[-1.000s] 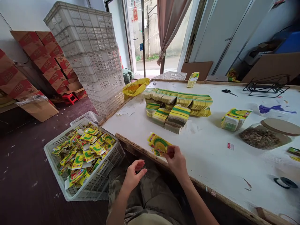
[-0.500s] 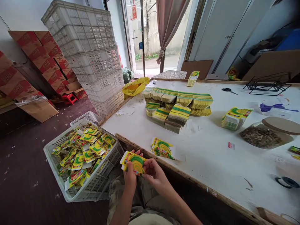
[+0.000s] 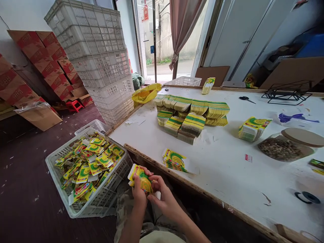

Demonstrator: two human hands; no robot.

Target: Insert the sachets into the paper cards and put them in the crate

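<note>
A small yellow and green carton [image 3: 144,183] with a spiral print is held over my lap, just off the table's front edge. My left hand [image 3: 139,191] is closed round it, thumb across the printed face and fingers behind. The fingers of my right hand [image 3: 163,195] pinch its right end, where a bit of white flap shows below. Its white-edged left end points up and left. On the table near my hands lies a small fanned pile of similar flat cartons [image 3: 174,160]. To the left, a plastic crate [image 3: 107,194] is heaped with more cartons.
Bundled carton stacks [image 3: 193,123] stand mid-table on the white tabletop [image 3: 217,182]. Rightward are another carton stack [image 3: 253,130], a lidded jar [image 3: 283,146], scissors [image 3: 246,99] and a wire rack [image 3: 287,94]. Tall stacked crates [image 3: 101,60] rise behind the left side.
Both hands have drawn slightly left with the carton. My right fingers have come further over its right end, and a white flap now shows beneath them. The view has shifted slightly.
</note>
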